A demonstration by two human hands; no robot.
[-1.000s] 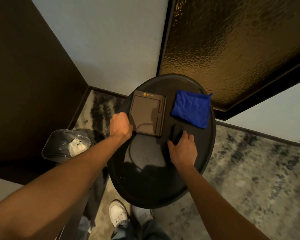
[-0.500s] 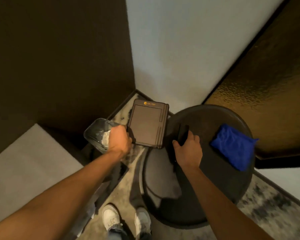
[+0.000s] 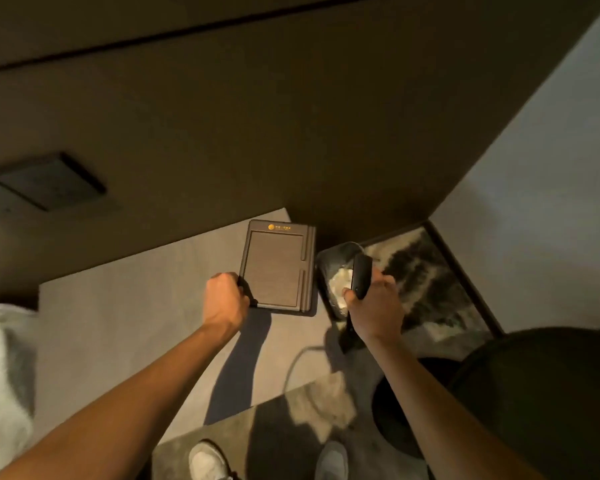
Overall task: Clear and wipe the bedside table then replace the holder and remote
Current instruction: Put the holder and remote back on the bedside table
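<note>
With the left hand clamped on the lower left corner of the holder at frame centre and the right hand wrapped around the remote just right of it, lay both flat on the bed, well clear of the bin.

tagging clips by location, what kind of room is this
Likely a hotel bedroom: a bed's grey base with white bedding, a dark round bedside table, patterned carpet and a lined waste bin.
</note>
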